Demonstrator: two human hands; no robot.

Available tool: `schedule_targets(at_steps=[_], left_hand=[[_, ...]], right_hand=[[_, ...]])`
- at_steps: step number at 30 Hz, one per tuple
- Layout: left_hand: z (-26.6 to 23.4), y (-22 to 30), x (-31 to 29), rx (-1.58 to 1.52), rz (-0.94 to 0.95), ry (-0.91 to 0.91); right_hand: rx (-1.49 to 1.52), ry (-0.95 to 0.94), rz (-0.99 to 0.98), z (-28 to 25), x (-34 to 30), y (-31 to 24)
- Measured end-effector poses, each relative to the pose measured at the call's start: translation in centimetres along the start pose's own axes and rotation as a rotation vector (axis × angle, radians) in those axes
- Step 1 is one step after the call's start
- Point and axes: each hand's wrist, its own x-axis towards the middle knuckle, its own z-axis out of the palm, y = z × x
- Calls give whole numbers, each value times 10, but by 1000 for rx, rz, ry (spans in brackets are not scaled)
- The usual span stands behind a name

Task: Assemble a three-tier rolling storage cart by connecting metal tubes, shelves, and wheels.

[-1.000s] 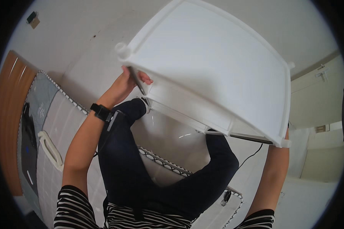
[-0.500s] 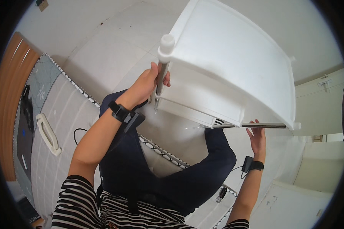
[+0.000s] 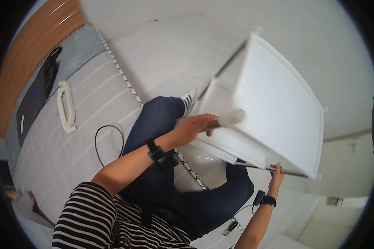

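A white plastic shelf unit [image 3: 282,99] with metal poles is tilted in front of me, its broad top panel turned up toward the right. My left hand [image 3: 193,128] is wrapped round a metal pole [image 3: 212,124] just below a white, motion-blurred corner knob [image 3: 232,118]. At the lower right, my right hand [image 3: 276,177] has its fingers closed on another pole [image 3: 294,172] along the unit's edge. Some of its fingers are hidden behind the pole. Lower trays [image 3: 247,150] show beneath the top panel, close over my legs.
I sit on a bed with a grey cover [image 3: 99,89]. On it at left lie a white plastic handle [image 3: 66,107], a black cable [image 3: 97,143] and a dark flat item [image 3: 37,97]. An orange-brown wooden headboard [image 3: 37,50] stands behind. My sneaker [image 3: 189,97] is near the unit.
The shelf unit has turned, and its near left corner has swung right and down with my left hand. My right hand has lowered slightly and closed on its pole. The view has shifted too.
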Motion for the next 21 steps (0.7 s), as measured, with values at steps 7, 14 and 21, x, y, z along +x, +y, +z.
schedule_targets(at_steps=[7, 14, 21], left_hand=[[-39, -13, 23, 25, -334, -136], [-110, -38, 104, 349, -476, -127], [-112, -32, 215, 616, 203, 293]], right_hand=[[-32, 50, 49, 16, -6, -14], [-39, -36, 79, 27, -11, -30], [38, 62, 89, 12, 0, -11]])
